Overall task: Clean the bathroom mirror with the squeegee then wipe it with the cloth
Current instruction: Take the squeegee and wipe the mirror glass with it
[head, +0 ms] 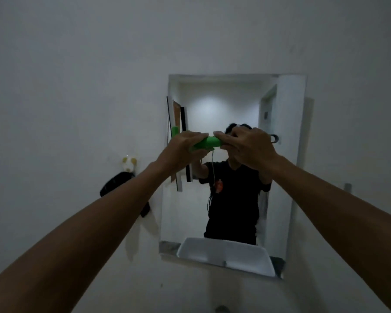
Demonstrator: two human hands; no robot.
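Observation:
The bathroom mirror point(233, 211) hangs on the wall ahead and reflects a person in a black shirt. Both hands hold a squeegee with a green handle point(209, 143). Its long blade point(173, 114) stands upright against the mirror's left edge, and its dark reflection shows beside it. My left hand point(182, 148) grips the handle near the blade. My right hand point(246, 146) grips the handle's other end. No cloth can be made out for certain.
A dark item point(122, 184) hangs from a pale hook point(129, 163) on the wall left of the mirror. A white basin point(226, 254) shows at the mirror's bottom. A small fitting point(348, 187) sits on the wall at right.

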